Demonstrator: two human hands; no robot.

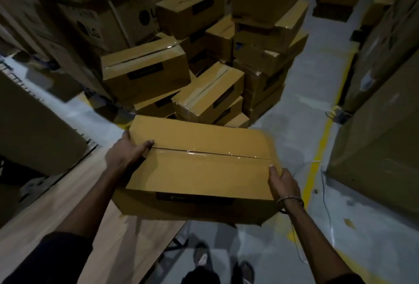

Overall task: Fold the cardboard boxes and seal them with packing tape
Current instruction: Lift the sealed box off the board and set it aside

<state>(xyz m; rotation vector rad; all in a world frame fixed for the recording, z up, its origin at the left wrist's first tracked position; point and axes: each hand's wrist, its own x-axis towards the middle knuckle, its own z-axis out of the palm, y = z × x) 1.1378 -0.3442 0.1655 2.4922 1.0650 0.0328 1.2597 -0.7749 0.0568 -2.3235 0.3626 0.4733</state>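
taped box was gripped at its ends by left hand and right hand; far pile could be toppled if dropped on carelessly.

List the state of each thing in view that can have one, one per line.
Held box: flaps closed, clear tape along the centre seam, carried off the table.
Left hand: grips the box's left end.
Right hand: grips the box's right end.
Stacked boxes: closed, taped, piled unevenly on the floor.
Wooden table: partly under the box.
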